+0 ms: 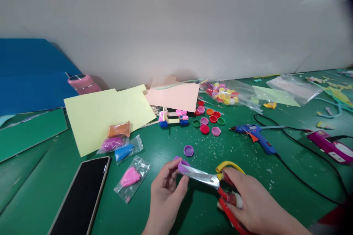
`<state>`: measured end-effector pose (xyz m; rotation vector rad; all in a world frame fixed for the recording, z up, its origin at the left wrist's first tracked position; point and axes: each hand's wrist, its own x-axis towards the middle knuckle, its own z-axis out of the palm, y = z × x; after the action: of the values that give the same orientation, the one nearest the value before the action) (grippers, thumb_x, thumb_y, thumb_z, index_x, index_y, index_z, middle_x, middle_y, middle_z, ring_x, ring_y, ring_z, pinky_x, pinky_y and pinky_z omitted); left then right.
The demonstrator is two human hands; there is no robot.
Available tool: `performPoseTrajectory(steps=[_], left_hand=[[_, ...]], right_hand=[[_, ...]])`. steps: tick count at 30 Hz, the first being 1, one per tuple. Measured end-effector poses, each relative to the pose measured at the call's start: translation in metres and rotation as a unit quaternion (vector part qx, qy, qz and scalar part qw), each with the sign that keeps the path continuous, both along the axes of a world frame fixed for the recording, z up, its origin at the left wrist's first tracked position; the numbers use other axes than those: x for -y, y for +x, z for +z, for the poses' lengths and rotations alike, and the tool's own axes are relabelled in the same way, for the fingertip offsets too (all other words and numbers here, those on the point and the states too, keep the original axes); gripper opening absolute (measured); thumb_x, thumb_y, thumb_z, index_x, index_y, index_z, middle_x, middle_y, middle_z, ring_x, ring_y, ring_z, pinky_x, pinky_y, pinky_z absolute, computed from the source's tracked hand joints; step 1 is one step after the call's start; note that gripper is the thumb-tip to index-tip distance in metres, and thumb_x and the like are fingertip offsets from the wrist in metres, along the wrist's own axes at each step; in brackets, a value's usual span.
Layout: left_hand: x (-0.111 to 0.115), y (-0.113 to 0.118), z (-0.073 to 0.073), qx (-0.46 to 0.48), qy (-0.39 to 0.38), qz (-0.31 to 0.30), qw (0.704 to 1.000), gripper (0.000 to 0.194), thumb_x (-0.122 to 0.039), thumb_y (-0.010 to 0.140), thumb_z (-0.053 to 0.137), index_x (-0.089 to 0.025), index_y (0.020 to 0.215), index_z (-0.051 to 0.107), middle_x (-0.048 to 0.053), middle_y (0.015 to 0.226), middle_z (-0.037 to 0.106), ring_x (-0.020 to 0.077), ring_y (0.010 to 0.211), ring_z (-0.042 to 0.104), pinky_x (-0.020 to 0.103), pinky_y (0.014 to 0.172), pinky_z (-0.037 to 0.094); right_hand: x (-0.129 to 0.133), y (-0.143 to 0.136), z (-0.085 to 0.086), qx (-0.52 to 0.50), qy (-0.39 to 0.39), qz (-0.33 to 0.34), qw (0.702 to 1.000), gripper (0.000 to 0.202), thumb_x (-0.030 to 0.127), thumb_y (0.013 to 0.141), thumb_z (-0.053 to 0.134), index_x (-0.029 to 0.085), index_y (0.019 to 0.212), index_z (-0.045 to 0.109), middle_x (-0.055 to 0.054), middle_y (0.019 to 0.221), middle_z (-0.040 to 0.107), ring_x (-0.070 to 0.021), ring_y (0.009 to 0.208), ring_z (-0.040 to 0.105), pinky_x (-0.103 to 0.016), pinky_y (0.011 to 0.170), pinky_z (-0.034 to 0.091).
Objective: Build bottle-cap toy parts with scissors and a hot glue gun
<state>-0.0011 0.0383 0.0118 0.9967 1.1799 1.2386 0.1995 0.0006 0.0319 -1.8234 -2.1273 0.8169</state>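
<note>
Between the thumb and fingers of my left hand (168, 190) is a purple bottle cap (182, 164). My right hand (249, 194) grips a pair of scissors (205, 179) with one yellow and one red handle. The scissor blades point left and meet the purple cap at its rim. Just beyond my left hand, a second purple cap (189, 150) lies on the table. Farther back sit several loose caps (204, 129) in red, pink, orange and green. Beside them stands a small stick frame (173, 118) with blue and pink lumps on it.
A blue glue gun (255, 134) with a black cord lies to the right, near a magenta device (331, 146). At left are a phone (81, 194), clay packets (131, 177) and yellow paper (91, 114). A bag of caps (223, 93) rests by the white partition (176, 33).
</note>
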Motion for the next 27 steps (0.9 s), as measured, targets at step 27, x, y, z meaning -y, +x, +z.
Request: performPoseTrajectory(steps=[27], left_hand=[[-0.001,-0.001,-0.006,-0.028,0.017,-0.007,0.999,0.027,-0.022,0.062,0.069,-0.015,0.088,0.062,0.007,0.085,0.064,0.0199,0.079,0.063,0.032,0.075,0.052]], right_hand=[[-0.005,0.003,-0.010,0.016,-0.004,-0.053,0.998,0.021,0.040,0.079,0.049,0.023,0.072,0.039,0.002,0.065,0.057,-0.0161,0.056,0.052,-0.025,0.051,0.036]])
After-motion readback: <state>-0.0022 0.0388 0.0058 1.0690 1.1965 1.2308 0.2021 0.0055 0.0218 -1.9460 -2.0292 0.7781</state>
